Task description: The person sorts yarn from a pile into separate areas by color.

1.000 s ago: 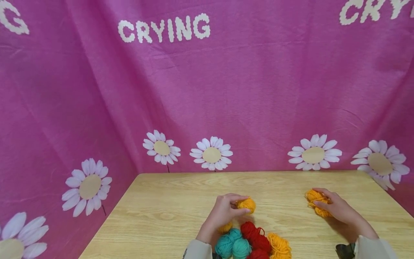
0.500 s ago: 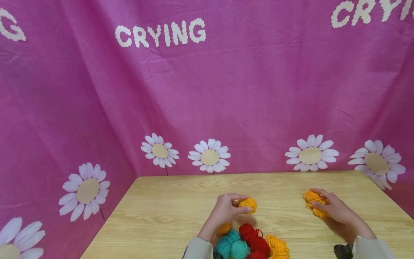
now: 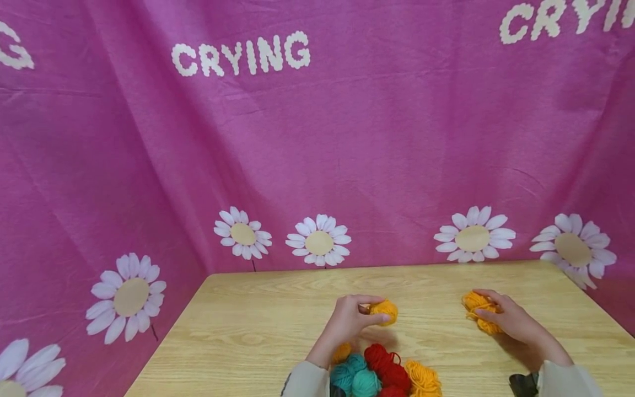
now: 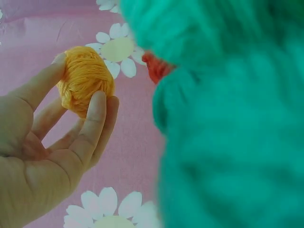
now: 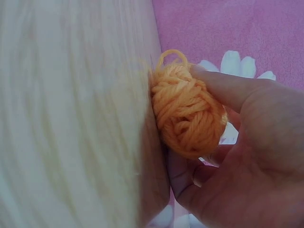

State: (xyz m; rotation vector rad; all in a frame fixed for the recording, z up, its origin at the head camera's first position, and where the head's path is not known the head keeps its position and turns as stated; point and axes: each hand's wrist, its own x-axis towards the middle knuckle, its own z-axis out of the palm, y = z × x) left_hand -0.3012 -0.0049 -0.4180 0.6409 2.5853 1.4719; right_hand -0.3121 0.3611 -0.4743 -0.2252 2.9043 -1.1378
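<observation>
Between thumb and fingertips my left hand (image 3: 347,318) pinches a small round ball of yellow yarn (image 3: 386,312). The left wrist view shows that yarn ball (image 4: 86,80) held out at the fingertips. Farther right, my right hand (image 3: 512,317) grips a longer yellow yarn ball (image 3: 476,302) against the tabletop. Seen from the right wrist, this yarn ball (image 5: 187,111) lies on the wood, a loose loop at its top. In front of my left hand sit teal yarn balls (image 3: 366,382), red yarn balls (image 3: 392,370) and a yellow yarn skein (image 3: 423,379).
One more yellow yarn ball (image 3: 342,353) is partly hidden behind my left wrist. Beneath everything is a light wooden table (image 3: 258,320). A pink cloth (image 3: 377,138) with daisies and lettering hangs behind and to the left. Teal yarn (image 4: 228,118) fills much of the left wrist view.
The head view has shifted slightly. My left hand and its yellow ball have edged a little to the right; the right hand keeps its hold on its yarn ball.
</observation>
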